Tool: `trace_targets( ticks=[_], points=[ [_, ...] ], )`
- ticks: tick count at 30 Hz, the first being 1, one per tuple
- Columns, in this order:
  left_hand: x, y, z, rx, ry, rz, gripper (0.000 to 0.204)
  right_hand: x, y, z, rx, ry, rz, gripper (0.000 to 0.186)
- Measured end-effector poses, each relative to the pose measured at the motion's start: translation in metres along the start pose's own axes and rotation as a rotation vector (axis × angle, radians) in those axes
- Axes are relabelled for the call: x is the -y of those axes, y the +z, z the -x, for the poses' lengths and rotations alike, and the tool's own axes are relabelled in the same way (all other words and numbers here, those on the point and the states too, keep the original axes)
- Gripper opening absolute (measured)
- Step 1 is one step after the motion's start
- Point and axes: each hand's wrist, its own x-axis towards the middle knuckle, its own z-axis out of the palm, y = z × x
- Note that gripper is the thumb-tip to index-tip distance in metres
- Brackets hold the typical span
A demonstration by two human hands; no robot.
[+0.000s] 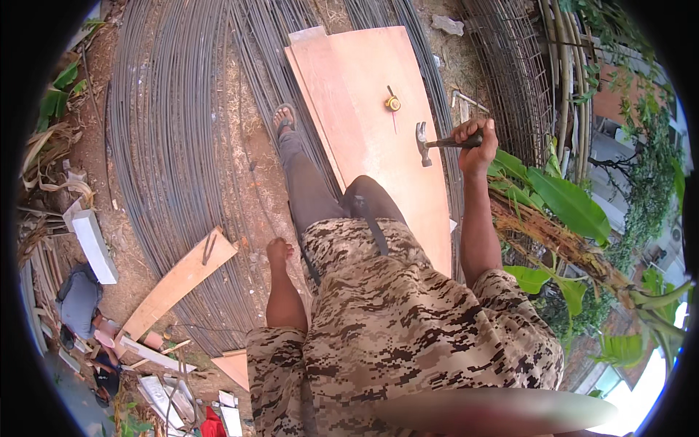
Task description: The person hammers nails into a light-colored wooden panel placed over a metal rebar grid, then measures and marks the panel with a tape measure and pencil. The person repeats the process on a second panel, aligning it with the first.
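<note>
So the right hand (478,148) has its fingers wrapped snug around the dark grip of a claw hammer (444,143), head out over the right part of a big plywood sheet (357,87), can't tell if it's touching. Left hand (279,250) hangs low, fingers kinda curled, can't tell how tightly or around what. Yellow-black tape measure (393,104) sits on the sheet, long steel bars (167,109) lie to its left, and leafy plants (568,204) are off right.
</note>
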Motion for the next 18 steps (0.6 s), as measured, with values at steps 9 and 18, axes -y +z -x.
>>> trace_targets(
  ticks=[9,18],
  points=[
    [-0.292,0.164,-0.055,0.325,0.552,0.432,0.022,-0.297,0.086,-0.230,0.012,0.497,0.168,0.028],
    [-0.283,0.298,-0.161,0.376,0.361,-0.494,0.034,-0.581,0.059,-0.315,0.116,0.616,0.139,0.030]
  ],
)
